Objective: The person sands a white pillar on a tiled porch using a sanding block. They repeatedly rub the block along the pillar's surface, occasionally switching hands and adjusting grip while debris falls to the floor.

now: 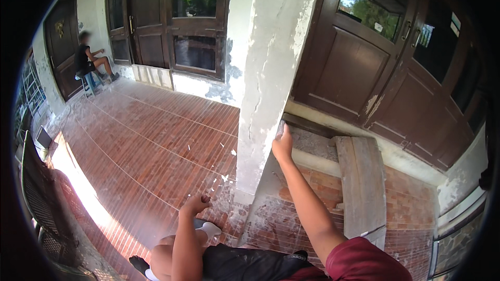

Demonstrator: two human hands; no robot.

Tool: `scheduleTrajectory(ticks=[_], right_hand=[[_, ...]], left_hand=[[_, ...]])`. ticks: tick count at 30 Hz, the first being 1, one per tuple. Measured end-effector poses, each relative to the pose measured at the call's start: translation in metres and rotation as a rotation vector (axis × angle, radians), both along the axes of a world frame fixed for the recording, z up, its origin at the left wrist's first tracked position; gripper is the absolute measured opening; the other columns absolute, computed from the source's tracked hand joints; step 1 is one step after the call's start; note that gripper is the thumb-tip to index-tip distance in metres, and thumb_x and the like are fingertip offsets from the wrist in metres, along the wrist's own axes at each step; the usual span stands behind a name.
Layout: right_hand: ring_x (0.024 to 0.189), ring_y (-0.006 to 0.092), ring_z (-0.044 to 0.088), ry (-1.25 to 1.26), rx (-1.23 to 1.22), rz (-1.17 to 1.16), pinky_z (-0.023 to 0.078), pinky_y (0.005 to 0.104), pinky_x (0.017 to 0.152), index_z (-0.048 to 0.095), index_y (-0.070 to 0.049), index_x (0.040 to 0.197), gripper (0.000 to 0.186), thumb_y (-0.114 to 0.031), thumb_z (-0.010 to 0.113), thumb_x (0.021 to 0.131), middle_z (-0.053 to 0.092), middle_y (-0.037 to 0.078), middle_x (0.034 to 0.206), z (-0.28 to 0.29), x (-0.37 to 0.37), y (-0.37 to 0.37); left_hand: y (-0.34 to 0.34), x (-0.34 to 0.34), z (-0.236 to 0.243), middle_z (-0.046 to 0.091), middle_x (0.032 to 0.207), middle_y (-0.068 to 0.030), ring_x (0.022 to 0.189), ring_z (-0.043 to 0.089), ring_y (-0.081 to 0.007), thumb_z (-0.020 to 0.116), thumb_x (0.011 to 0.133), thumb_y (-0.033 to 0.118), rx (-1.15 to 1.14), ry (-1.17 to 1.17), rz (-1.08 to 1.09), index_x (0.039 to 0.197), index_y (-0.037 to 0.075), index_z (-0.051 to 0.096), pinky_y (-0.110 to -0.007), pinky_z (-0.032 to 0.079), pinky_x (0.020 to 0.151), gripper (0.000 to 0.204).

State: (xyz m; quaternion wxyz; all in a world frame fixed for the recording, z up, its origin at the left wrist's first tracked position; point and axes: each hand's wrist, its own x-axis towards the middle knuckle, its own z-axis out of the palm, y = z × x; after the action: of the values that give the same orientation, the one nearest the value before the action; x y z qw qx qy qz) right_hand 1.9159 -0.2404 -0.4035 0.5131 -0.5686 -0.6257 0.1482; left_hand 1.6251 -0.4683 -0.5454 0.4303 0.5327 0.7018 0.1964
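1. The right hand [283,143] is closed around a small grey piece [282,126], partly hidden by the fingers, so its exact kind cannot be told.
2. That piece is at the right edge of the pillar [271,62], touching or just beside it; the grip seems meant to keep its face along the edge.
3. The pillar's coat is cracked and patchy, and white flakes [225,178] lie near its foot on the tiled floor [156,130], probably because they dropped from it.
4. The right arm reaches forward from the red sleeve [364,263], elbow slightly bent, perhaps so the hand can press without the body leaning in.
5. The left hand [194,206] is raised near the knee, wrist bent and fingers curled; I cannot tell whether it holds anything. It is apart from the pillar, likely just resting.
6. A wooden bench [362,182] stands right of the reaching arm, by the doors [359,67].
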Motion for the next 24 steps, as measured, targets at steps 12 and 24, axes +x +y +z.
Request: scheduleTrajectory(ticks=[12,24], right_hand=[[0.099,0.0441,0.059,-0.05,-0.017,-0.022,0.047,0.0473,0.083,0.041,0.002,0.133,0.048,0.002,0.044,0.086,0.062,0.03,0.105,0.038,-0.005,-0.001],[0.104,0.0449,0.058,0.025,0.196,0.048,0.046,0.047,0.089,0.042,0.003,0.133,0.052,0.003,0.045,0.082,0.06,0.032,0.107,0.097,-0.006,-0.005]], left_hand=[[-0.009,0.009,0.009,0.053,0.069,-0.0026,0.056,0.047,-0.0124,0.074,0.077,0.025,-0.052,-0.041,0.038,0.079,0.007,0.05,-0.032,0.039,0.048,0.03],[-0.021,0.01,0.03,0.055,0.068,-0.0049,0.055,0.054,-0.0138,0.072,0.079,0.024,-0.053,0.0,0.039,0.082,0.005,0.05,-0.031,0.045,0.048,0.029]])
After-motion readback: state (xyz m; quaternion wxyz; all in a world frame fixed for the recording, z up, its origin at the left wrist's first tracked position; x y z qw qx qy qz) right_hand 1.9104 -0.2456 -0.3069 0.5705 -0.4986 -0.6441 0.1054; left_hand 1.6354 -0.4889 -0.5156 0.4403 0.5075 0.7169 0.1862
